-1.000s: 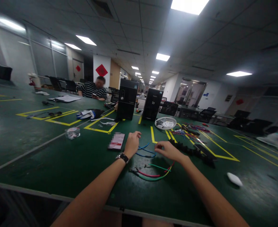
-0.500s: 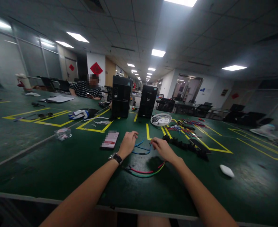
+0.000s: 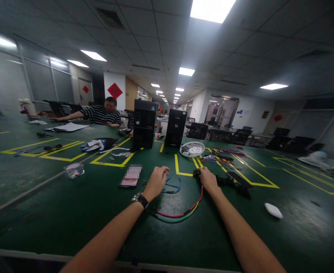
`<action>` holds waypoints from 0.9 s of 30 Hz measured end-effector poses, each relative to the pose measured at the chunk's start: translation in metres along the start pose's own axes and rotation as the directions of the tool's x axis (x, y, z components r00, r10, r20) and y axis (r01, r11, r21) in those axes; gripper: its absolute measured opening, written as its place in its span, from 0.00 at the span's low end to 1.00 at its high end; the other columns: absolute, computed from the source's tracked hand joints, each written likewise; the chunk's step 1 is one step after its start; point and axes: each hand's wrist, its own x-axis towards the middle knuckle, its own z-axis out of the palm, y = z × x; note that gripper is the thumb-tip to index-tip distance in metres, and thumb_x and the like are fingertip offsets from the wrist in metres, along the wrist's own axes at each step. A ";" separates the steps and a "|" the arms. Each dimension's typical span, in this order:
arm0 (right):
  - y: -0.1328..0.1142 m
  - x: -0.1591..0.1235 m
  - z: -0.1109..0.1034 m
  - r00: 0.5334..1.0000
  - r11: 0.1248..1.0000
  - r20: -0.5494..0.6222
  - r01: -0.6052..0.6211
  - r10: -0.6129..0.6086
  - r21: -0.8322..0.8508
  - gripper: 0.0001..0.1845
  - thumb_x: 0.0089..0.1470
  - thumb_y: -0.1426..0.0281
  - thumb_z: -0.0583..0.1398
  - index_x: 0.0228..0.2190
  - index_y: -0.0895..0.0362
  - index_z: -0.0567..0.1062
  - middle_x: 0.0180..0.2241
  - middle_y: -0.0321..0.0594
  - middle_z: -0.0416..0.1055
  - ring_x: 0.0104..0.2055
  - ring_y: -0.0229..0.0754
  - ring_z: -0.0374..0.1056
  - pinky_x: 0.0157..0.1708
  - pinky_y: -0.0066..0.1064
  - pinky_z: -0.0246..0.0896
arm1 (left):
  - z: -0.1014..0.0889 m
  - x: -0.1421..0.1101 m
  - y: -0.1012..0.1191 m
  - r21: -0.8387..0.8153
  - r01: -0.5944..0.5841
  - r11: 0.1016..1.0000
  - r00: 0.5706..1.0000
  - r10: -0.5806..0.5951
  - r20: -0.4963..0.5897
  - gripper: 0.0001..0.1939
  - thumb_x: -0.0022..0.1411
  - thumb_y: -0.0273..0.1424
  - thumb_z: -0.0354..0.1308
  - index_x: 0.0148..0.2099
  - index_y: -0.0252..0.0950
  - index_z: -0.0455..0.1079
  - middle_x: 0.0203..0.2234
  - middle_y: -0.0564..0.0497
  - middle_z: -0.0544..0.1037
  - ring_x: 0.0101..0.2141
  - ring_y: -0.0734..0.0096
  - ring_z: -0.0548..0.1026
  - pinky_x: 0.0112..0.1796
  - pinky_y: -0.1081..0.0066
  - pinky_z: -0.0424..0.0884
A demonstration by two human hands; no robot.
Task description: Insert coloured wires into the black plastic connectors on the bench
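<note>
My left hand (image 3: 156, 182), with a watch (image 3: 140, 199) on the wrist, hovers low beside a blue wire loop (image 3: 176, 185). Its fingers are loosely bent and apart; the thumb side is hidden. My right hand (image 3: 208, 179) has its fingers closed at the left end of a lumpy black strip (image 3: 232, 182), whose exact kind I cannot make out. Between my forearms, a red wire (image 3: 178, 215) and a green-yellow wire (image 3: 173, 220) curve across the green table (image 3: 167, 242).
Two black computer towers (image 3: 144, 127) stand ahead. A white basket (image 3: 192, 149) and several coloured wires (image 3: 220, 161) lie right of them. A phone (image 3: 131, 176), a small clear bag (image 3: 74, 170) and gloves (image 3: 95, 145) are left. A white case (image 3: 273, 211) sits right. Another person (image 3: 101, 113) sits opposite.
My right hand has moved away from the blue wire, rightward to the black strip. My left hand has barely shifted. The other person has stretched an arm out to the left.
</note>
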 end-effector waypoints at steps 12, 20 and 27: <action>-0.036 -0.001 -0.030 0.915 0.853 -0.267 0.384 -0.301 0.355 0.12 0.53 0.74 0.57 0.41 0.55 0.69 0.37 0.40 0.71 0.41 0.43 0.68 0.41 0.33 0.60 | 0.012 0.003 0.020 -0.460 0.349 0.816 0.937 -0.313 0.155 0.21 0.65 0.41 0.47 0.56 0.36 0.58 0.46 0.42 0.72 0.46 0.65 0.71 0.49 0.61 0.66; -0.075 -0.027 -0.048 0.812 0.618 -0.286 0.576 -0.509 0.535 0.16 0.51 0.72 0.60 0.43 0.56 0.72 0.38 0.41 0.72 0.36 0.40 0.67 0.38 0.31 0.61 | 0.015 0.001 0.035 -0.845 0.492 0.208 0.863 -0.248 0.441 0.20 0.63 0.41 0.53 0.54 0.39 0.58 0.44 0.43 0.71 0.35 0.69 0.76 0.36 0.65 0.73; -0.043 -0.023 -0.058 0.913 0.648 -0.318 0.406 -0.255 0.644 0.19 0.59 0.67 0.52 0.50 0.57 0.71 0.37 0.42 0.75 0.39 0.43 0.70 0.42 0.35 0.62 | 0.007 0.006 0.029 -0.864 0.457 0.210 0.854 -0.376 0.361 0.21 0.63 0.33 0.54 0.56 0.41 0.53 0.39 0.46 0.73 0.34 0.71 0.77 0.38 0.68 0.71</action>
